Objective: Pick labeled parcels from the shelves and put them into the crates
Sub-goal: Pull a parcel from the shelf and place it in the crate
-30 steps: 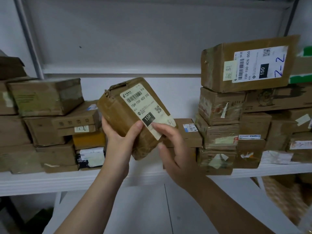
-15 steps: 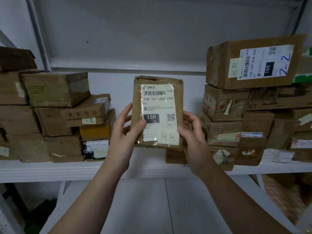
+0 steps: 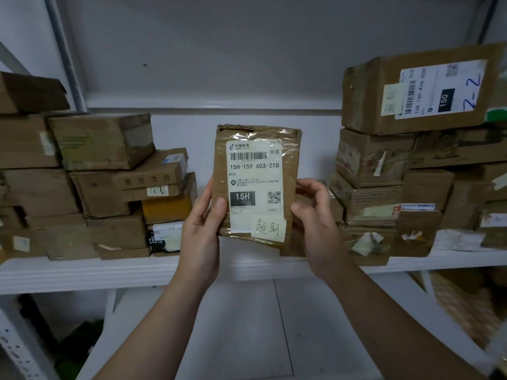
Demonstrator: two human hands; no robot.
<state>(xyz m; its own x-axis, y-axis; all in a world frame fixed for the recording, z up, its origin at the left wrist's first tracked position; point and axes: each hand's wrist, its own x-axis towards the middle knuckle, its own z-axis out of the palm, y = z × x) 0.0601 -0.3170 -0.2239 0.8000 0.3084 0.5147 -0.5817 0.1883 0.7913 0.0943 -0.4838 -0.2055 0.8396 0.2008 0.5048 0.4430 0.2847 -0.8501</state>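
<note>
Before the shelf [image 3: 82, 272], upright labeled parcel [image 3: 255, 185] between both grips, left grip [image 3: 201, 234] and right grip [image 3: 315, 223] clasping its lower sides

dim, cool light | wide-angle edge bowing | bottom-right corner blurred

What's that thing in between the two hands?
A brown taped parcel marked 15H. The left hand grips its left edge and the right hand grips its right edge, as the head view shows.
</note>
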